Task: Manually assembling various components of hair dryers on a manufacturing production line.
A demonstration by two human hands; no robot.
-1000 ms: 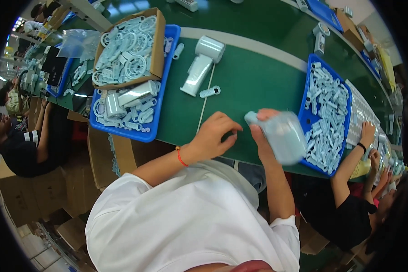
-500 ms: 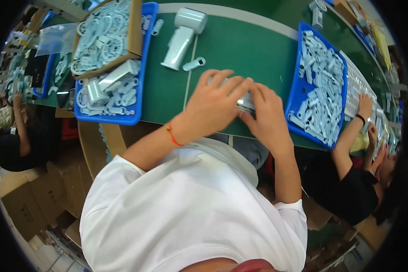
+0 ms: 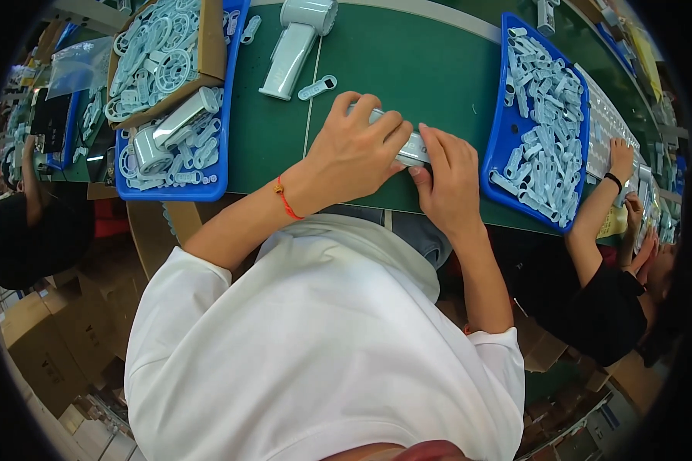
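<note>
Both of my hands are closed around a pale, glossy plastic housing (image 3: 414, 150) just above the near part of the green table (image 3: 392, 58). My left hand (image 3: 354, 154) wraps over its left part, hiding much of it. At the other end, the fingers and thumb of my right hand (image 3: 450, 180) grip its edge. Beyond my left hand lies a pale blue, hair-dryer-shaped casing (image 3: 291, 61) with a round head and a long handle. Beside that casing is a small elongated plastic piece (image 3: 317, 87) with a hole at one end.
On the left a blue tray (image 3: 217, 173) holds plastic parts and a cardboard box (image 3: 211, 46) of ring-shaped pieces. A second blue tray (image 3: 494, 146), full of small elongated pieces, stands at right. Co-workers sit on both sides; one's hand (image 3: 621, 157) is beyond the right tray.
The view has shifted slightly, so the table things sit higher and a little further left. My hands still hold the housing, and more of its right end now shows between them.
</note>
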